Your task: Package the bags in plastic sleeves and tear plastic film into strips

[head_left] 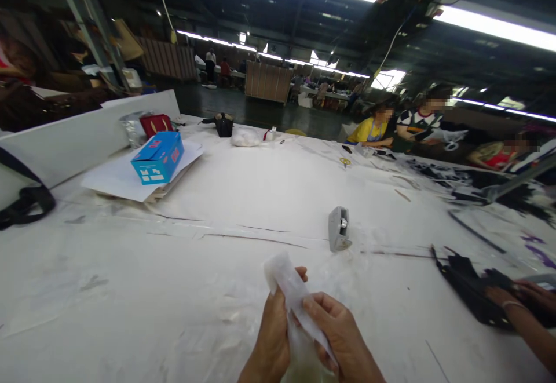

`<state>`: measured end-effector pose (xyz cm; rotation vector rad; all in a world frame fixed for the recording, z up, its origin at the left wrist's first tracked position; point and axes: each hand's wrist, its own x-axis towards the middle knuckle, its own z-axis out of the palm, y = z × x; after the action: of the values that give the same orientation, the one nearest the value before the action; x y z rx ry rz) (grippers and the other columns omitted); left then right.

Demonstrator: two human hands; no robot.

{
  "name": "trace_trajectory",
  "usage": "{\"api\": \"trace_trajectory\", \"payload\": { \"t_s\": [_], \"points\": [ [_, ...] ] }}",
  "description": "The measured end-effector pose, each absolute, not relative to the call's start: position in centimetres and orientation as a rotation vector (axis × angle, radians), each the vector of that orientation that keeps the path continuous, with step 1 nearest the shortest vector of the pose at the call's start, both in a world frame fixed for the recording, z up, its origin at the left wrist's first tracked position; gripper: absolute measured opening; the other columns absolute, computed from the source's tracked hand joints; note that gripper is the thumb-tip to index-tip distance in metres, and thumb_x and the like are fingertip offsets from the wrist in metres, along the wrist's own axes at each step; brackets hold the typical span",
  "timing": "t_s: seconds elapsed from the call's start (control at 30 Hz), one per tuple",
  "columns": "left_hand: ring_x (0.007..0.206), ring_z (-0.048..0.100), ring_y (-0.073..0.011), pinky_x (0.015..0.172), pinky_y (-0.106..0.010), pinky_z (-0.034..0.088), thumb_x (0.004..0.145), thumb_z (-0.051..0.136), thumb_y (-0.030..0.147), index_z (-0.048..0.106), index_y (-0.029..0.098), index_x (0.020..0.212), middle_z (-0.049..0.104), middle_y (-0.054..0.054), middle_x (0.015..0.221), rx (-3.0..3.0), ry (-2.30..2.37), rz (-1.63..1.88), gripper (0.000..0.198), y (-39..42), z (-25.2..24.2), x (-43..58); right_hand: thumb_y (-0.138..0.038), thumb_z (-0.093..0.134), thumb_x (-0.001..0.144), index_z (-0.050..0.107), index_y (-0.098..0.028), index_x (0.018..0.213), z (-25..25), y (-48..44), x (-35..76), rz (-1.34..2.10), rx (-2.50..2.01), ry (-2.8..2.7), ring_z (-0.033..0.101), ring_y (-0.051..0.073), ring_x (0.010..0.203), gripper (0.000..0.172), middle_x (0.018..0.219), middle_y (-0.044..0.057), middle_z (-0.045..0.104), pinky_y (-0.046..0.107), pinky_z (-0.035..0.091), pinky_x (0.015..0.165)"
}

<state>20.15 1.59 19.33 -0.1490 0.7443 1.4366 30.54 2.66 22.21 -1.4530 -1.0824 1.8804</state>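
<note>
Both my hands meet low in the middle of the head view, over a big white table (243,197). My left hand (271,331) and my right hand (339,331) are both closed on a clear plastic bag (290,290). The bag's folded upper end sticks up above my fingers. Its lower part hangs crumpled between my wrists. A small grey tape dispenser (339,229) stands on the table just beyond the bag.
A blue box (158,157) lies on white sheets at the far left. A black strap (26,203) hangs at the left edge. At the right a co-worker's hand (527,302) rests on black fabric (469,281). Other people sit along the far right side.
</note>
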Motion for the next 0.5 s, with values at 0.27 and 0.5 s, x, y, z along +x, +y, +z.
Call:
{"api": "trace_trajectory", "payload": {
  "t_s": [0.27, 0.5],
  "points": [
    [0.079, 0.055, -0.0150, 0.064, -0.023, 0.046, 0.070, 0.055, 0.074, 0.063, 0.020, 0.109, 0.060, -0.006, 0.105, -0.066, 0.662, 1.525, 0.067, 1.2, 17.8, 19.5, -0.063, 0.068, 0.068, 0.051, -0.018, 0.072, 22.2, 2.6, 29.1, 1.919, -1.484, -1.009, 0.025, 0.002, 0.026, 0.049, 0.036, -0.009, 0.041, 0.015, 0.013, 0.027],
    [0.090, 0.056, -0.0197, 0.076, -0.026, 0.048, 0.065, 0.068, 0.066, 0.062, 0.022, 0.113, 0.060, -0.008, 0.112, 0.082, 0.651, 1.554, 0.065, 1.1, 16.8, 19.3, -0.064, 0.068, 0.067, 0.050, -0.018, 0.071, 21.6, 3.0, 28.5, 1.926, -1.496, -0.960, 0.027, 0.003, 0.027, 0.050, 0.036, -0.009, 0.040, 0.016, 0.012, 0.028]
  ]
}}
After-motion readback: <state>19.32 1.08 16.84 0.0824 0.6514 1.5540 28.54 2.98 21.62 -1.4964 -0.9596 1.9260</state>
